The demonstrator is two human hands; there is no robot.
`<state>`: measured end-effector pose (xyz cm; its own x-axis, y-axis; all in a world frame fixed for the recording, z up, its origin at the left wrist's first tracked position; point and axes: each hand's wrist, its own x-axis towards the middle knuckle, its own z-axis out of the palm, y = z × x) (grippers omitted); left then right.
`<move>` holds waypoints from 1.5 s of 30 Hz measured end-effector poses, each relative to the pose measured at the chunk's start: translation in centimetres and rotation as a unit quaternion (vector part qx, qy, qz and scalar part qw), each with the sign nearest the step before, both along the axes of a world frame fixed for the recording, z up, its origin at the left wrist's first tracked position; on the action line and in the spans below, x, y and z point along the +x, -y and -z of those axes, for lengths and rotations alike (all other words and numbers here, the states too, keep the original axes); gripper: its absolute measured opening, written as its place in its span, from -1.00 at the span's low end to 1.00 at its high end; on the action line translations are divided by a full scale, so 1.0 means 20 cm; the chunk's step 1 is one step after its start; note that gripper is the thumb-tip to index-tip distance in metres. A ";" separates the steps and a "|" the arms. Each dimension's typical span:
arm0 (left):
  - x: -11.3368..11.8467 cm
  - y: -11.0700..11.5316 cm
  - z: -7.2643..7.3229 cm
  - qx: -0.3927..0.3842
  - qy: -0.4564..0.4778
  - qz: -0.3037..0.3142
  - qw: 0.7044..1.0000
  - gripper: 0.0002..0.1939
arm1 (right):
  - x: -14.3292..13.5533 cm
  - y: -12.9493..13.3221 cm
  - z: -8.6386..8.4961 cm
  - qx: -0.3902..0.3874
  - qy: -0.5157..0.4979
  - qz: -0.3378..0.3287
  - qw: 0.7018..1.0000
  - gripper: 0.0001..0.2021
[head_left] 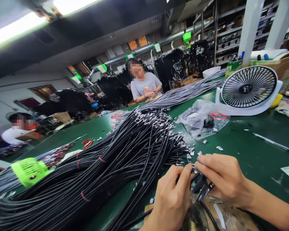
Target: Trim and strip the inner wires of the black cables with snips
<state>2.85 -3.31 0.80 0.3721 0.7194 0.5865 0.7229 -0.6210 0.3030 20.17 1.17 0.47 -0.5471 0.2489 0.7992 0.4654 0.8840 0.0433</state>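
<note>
My left hand [172, 194] and my right hand [225, 178] meet at the lower right, fingertips pinched close together around the end of a black cable. Its cut tip is small and partly hidden by the fingers. Below them, a dark metal tool [202, 189] stands over a worn board [238, 218], with a black cable curving down beside it. Just beyond my hands lies a large bundle of black cables [115, 154], their silvery ends fanned toward the right. Foil scraps [219, 148] are scattered nearby.
A white fan [249, 86] stands at the right behind a clear plastic bag [202, 118]. A pen [271, 141] lies on the green table [252, 166]. Grey cables [188, 93] stretch behind. A person [144, 83] sits across; another person [16, 128] is far left. A green fan [30, 171] sits among cables.
</note>
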 end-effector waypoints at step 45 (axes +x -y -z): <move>-0.01 -0.07 0.02 -0.341 0.437 0.118 0.824 -0.80 | -0.06 -0.01 -0.01 -0.554 -0.232 -0.125 0.790 -0.82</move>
<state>2.73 -1.86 0.48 0.1987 0.9607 0.1939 -0.0716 -0.1831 0.9805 18.96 1.38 0.67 -0.4021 0.8663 0.2964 0.0081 0.3271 -0.9450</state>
